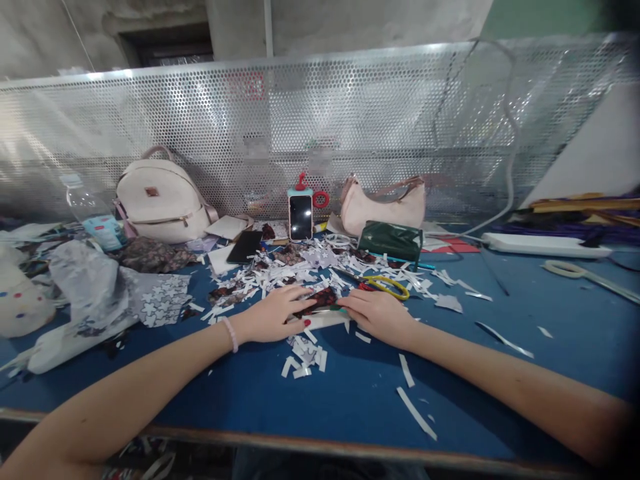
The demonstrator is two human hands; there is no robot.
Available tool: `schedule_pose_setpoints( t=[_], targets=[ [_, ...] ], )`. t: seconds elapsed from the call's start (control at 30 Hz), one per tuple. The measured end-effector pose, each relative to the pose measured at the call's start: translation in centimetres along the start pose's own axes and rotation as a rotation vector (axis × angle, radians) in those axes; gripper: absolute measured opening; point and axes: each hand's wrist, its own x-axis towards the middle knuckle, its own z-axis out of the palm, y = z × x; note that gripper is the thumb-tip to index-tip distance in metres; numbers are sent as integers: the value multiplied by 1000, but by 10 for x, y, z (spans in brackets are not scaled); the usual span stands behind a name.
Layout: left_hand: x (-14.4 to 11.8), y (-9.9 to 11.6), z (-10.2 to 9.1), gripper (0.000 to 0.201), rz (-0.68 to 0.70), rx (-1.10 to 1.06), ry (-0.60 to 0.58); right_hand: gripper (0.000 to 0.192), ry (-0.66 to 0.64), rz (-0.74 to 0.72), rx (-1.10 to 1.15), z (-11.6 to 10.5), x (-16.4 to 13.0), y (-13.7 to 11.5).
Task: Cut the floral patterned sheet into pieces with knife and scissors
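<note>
Dark patterned material (pixel 320 302) seems unfinished between the left fingers (pixel 294 293), loosely spread, and right fingers (pixel 354 304), bunched — grip unclear on both — with white strips (pixel 417 413) already loose around them.

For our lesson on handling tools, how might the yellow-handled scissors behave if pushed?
The scissors probably won't roll, given their wide looped handles. They would likely drag some white scraps along, since these lie around them.
</note>
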Motion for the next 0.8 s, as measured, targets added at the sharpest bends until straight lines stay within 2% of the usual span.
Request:
schedule_pose_setpoints(
  t=[0.27,0.43,0.8],
  targets=[
    [1,3,-5,67,25,21,-50,29,-52,-34,-52,-1,2,-2],
    [1,3,-5,67,12,2,-70,28,-75,1,-53,-1,2,-3],
    [0,3,-5,66,-38,-3,-83,28,-66,-32,-84,-1,0,-3]
  ],
)
